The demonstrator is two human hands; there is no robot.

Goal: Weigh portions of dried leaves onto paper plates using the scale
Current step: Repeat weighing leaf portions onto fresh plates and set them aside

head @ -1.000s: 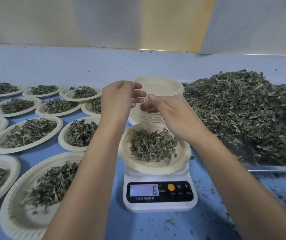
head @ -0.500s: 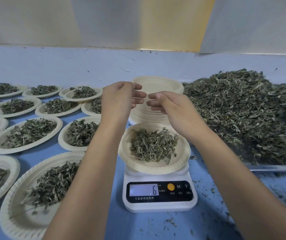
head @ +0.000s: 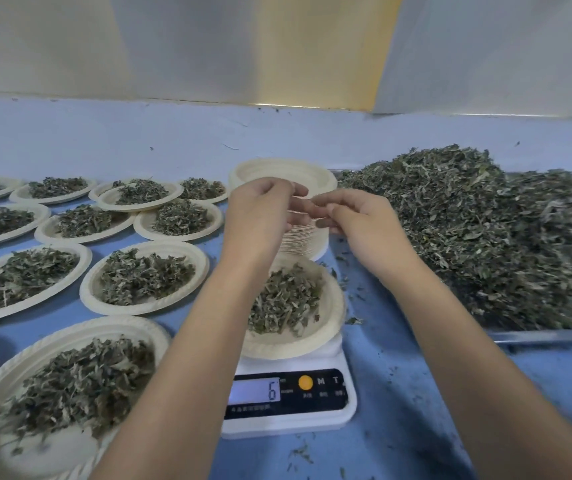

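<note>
My left hand [head: 260, 216] and right hand [head: 360, 220] meet at centre frame, curled fingertips touching above the loaded plate [head: 333, 327] on the scale [head: 288, 396], which reads 6. Whether they pinch a leaf scrap I cannot tell. I judge it best to drop any crumbs over that plate without brushing its rim, then let the reading settle.

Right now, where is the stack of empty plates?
In the head view the stack stands at centre, just behind the scale and left of the leaf pile.
</note>
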